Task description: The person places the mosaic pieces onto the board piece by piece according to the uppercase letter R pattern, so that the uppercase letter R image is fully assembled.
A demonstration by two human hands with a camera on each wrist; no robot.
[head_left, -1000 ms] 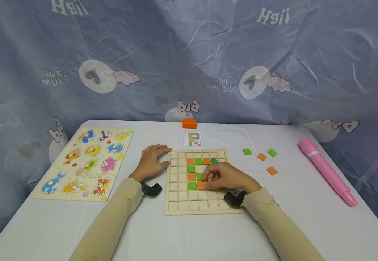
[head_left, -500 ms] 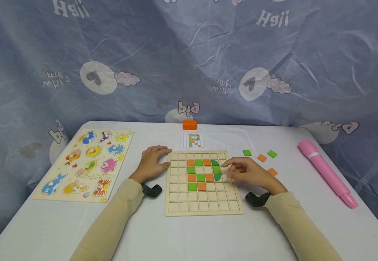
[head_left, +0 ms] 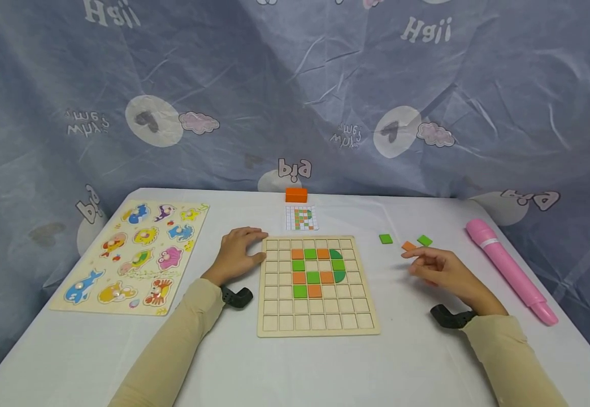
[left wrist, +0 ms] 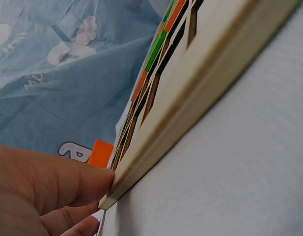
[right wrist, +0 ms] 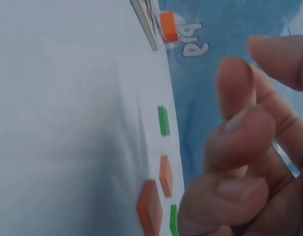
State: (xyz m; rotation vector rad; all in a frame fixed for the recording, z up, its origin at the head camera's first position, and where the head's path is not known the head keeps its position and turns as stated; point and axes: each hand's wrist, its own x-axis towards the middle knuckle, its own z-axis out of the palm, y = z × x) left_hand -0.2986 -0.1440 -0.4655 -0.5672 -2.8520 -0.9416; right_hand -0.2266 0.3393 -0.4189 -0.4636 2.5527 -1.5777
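My left hand (head_left: 236, 251) rests at the upper left corner of a wooden grid board (head_left: 280, 322), its thumb (left wrist: 87, 184) touching the edge. Green and orange square tiles (head_left: 313, 277) sit in the board's cells, with two dark green rounded pieces (head_left: 339, 276) at the right of the pattern. My right hand (head_left: 442, 274) is above the table right of the board, fingers loosely bent and holding nothing. Near its fingertips lies an orange tile (head_left: 409, 246); a second orange tile (right wrist: 150, 206) shows in the right wrist view, hidden under the hand in the head view. Two green tiles (head_left: 385, 238) lie loose there too.
A printed pattern card (head_left: 302, 218) lies behind the board, with an orange block (head_left: 296, 195) behind it. At left is a sea-animal puzzle board (head_left: 89, 302); at right, a pink toy microphone (head_left: 511, 268). A patterned cloth (head_left: 295, 85) hangs at the table's back.
My right hand has left the board and moved right to the loose tiles, uncovering a green square and a dark green rounded piece at the pattern's right side. The left hand stays put.
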